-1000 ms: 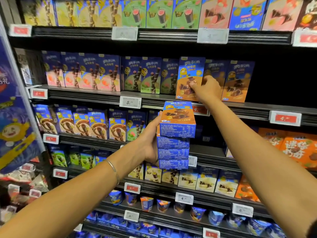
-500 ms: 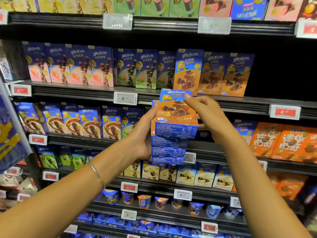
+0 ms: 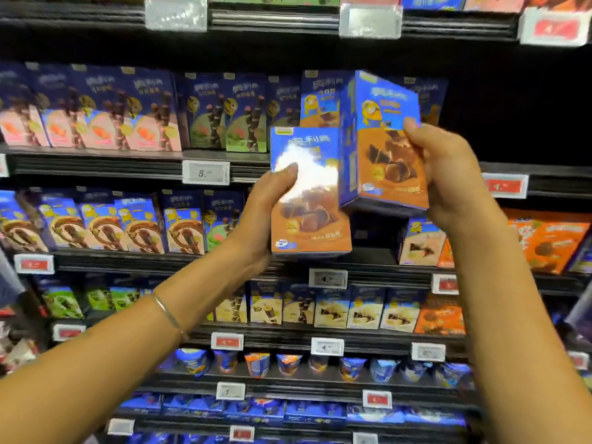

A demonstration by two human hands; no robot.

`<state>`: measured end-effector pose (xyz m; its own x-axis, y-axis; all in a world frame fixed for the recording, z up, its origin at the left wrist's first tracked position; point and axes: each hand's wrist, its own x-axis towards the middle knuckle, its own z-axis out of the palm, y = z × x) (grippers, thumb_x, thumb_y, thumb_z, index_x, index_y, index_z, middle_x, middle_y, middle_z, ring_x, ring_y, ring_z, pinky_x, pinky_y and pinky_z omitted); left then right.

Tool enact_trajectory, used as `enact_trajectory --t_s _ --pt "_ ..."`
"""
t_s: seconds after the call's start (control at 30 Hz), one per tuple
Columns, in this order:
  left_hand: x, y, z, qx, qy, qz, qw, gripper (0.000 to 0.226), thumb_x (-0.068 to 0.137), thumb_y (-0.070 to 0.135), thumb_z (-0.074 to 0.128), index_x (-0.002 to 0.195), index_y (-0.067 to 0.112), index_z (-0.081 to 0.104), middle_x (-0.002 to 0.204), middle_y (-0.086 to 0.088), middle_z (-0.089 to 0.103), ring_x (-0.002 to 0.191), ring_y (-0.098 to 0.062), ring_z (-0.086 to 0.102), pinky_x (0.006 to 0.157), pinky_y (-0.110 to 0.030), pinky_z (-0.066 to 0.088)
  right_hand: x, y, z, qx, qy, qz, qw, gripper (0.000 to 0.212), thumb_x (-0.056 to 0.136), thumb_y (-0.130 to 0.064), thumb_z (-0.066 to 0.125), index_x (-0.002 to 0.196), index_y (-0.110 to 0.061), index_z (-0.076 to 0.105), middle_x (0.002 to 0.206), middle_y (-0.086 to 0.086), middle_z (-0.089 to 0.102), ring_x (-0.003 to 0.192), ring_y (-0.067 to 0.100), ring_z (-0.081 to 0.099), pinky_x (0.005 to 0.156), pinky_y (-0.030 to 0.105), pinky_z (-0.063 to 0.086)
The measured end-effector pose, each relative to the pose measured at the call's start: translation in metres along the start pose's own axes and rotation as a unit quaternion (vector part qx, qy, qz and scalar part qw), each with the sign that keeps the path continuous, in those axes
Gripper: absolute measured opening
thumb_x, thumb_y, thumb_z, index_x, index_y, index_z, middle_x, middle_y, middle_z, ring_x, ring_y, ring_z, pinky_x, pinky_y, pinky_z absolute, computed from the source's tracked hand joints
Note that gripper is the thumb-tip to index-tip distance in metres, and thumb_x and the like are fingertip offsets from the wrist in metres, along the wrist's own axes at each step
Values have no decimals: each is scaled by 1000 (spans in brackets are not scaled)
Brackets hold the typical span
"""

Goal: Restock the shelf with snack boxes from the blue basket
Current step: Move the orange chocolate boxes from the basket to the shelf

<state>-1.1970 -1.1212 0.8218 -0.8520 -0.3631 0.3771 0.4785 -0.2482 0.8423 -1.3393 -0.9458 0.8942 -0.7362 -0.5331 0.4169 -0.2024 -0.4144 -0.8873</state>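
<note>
Half a second on, and the stack has split: one orange-and-blue snack box (image 3: 389, 149) has come off the top and now rides upright in the right hand (image 3: 448, 177), lifted to the height of the second shelf from the top (image 3: 96, 161). Fingers wrap its right edge, the thumb pressed on the front face, and the box tilts slightly with its left side panel turned toward the camera. It hangs in front of the matching orange boxes standing on that shelf (image 3: 320, 104), not yet set down among them.

Just beside it and lower, the left hand (image 3: 266, 216) grips the remaining boxes (image 3: 309, 200), now turned so the front face shows, thumb across the front and palm under the left edge. Glare washes out the upper half of that face, and how many boxes sit behind the front one is hard to say from here. The two held boxes touch or nearly touch along their near edges.

A thin bracelet (image 3: 166, 312) circles the left wrist. White price tag (image 3: 206, 173) sits on the shelf lip to the left. Rows of pink and green boxes (image 3: 134, 116) fill the shelf further left.
</note>
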Motion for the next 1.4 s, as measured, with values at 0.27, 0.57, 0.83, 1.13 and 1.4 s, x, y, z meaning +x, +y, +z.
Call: enact_trajectory --t_s 0.27,0.57,0.83,1.13,1.4 --pt "19 24 14 -16 -35 106 994 20 97 33 67 106 23 82 108 0 80 97 -19 77 88 -38 61 56 -2 -31 -92 115 -54 988 29 97 -19 62 125 -14 59 109 4 74 88 15 74 58 27 55" --pt "48 31 40 -3 -10 121 993 72 69 46 91 124 8 64 114 -10 77 99 -27 76 89 -44 62 116 15 -34 -212 143 -102 961 38 97 -18 63 134 -20 54 121 -3 66 107 10 68 89 37 60" --pt "62 30 57 31 7 129 991 53 85 36 76 128 8 61 115 -9 77 100 -26 76 89 -45 62 120 20 -35 -324 104 -101 935 40 90 -23 66 128 -19 55 123 2 68 111 22 66 95 47 56" --pt "67 27 68 51 46 129 989 35 97 33 54 123 10 61 106 -6 79 92 -23 78 82 -40 64 121 30 -32 -425 99 -131 890 47 94 -29 66 137 -17 49 134 10 48 117 26 56 89 37 49" --pt "70 26 70 63 71 138 986 50 85 40 67 124 10 63 112 -9 78 97 -26 77 87 -43 63 114 26 -30 -381 99 -106 913 59 91 -33 70 141 -17 44 136 9 45 118 24 53 90 35 47"
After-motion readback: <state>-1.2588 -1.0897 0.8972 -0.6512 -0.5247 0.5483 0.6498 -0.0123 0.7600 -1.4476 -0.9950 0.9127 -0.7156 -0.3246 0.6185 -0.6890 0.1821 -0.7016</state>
